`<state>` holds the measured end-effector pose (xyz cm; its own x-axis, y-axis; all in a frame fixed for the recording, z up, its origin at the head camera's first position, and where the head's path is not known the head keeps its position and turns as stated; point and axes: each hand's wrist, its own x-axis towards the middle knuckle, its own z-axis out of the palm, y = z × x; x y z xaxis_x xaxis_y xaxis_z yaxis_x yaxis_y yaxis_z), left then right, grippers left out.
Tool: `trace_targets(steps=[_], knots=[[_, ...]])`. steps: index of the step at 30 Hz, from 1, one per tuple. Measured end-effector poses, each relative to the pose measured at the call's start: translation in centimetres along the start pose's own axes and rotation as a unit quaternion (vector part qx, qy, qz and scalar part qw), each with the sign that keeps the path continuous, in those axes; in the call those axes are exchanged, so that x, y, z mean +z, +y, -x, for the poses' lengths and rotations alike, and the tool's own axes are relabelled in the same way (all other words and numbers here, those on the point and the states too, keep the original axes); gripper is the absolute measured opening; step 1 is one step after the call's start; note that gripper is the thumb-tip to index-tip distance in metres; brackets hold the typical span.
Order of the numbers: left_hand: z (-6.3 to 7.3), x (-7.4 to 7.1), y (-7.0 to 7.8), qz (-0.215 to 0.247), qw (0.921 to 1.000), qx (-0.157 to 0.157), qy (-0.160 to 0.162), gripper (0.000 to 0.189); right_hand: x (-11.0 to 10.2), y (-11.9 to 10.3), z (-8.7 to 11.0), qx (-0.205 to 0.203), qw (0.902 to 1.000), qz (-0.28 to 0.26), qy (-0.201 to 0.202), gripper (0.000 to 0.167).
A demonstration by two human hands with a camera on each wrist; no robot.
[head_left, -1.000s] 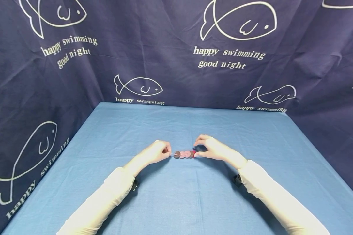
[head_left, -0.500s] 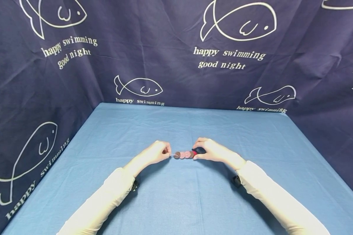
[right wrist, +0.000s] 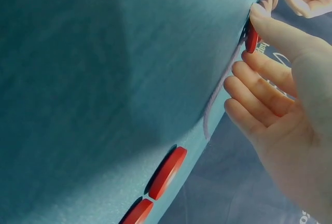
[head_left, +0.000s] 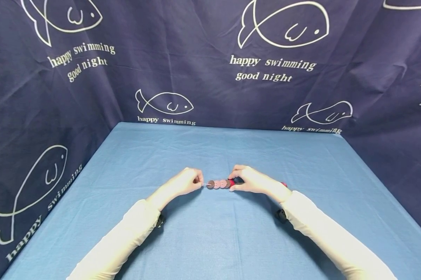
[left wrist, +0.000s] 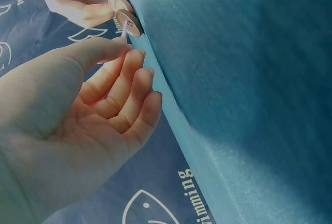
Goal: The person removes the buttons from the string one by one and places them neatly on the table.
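A row of large brown and pink buttons (head_left: 216, 184) lies on the blue cloth between the two hands, threaded on a pale string (left wrist: 124, 29). My left hand (head_left: 190, 181) pinches the string between thumb and index finger, just left of the end brown button (left wrist: 128, 23). At the row's right end my right hand (head_left: 251, 179) holds a red button (right wrist: 251, 38) by its edges, thumb on one side and index finger on the other. More string (right wrist: 218, 89) trails from this button under the right hand.
Two more red buttons (right wrist: 168, 173) lie on the cloth beneath the right wrist, mostly hidden in the head view. The blue table (head_left: 210, 241) meets a dark blue curtain (head_left: 210, 66) printed with white fish at the back and sides.
My right hand has shifted slightly left and its fingers have come up around the red button. A red button now shows behind the right wrist. The left hand stays in place.
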<state>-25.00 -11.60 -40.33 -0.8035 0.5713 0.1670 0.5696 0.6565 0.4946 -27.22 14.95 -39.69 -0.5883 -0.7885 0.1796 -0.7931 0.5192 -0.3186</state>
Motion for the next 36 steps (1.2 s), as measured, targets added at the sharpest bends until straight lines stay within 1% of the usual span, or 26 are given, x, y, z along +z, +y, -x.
trace_targets(steps=[9, 16, 22, 29, 33, 36], knots=[[-0.05, -0.01, -0.05, 0.003, 1.0000, -0.005, -0.003, 0.009, 0.25, 0.09, -0.01, -0.003, 1.0000, -0.003, 0.003, 0.024], [0.01, 0.01, 0.06, -0.006, 0.9999, -0.010, -0.003, 0.008, 0.34, 0.09, 0.07, 0.005, 1.0000, -0.005, 0.000, 0.022], [-0.01, 0.02, 0.07, -0.004, 0.9999, -0.012, -0.003, 0.009, 0.31, 0.08, 0.12, 0.007, 0.9999, -0.012, -0.001, 0.019], [0.02, 0.05, 0.01, -0.001, 1.0000, -0.004, 0.001, 0.009, -0.04, -0.14, 0.14, 0.018, 0.9997, -0.012, -0.011, 0.017], [0.05, 0.05, 0.02, -0.001, 1.0000, -0.004, 0.000, 0.009, -0.24, -0.25, 0.16, 0.026, 0.9993, -0.015, -0.021, 0.019], [0.10, -0.03, 0.13, 0.001, 1.0000, -0.007, -0.002, 0.008, -0.43, -0.33, 0.13, 0.025, 0.9992, -0.017, -0.027, 0.024]])
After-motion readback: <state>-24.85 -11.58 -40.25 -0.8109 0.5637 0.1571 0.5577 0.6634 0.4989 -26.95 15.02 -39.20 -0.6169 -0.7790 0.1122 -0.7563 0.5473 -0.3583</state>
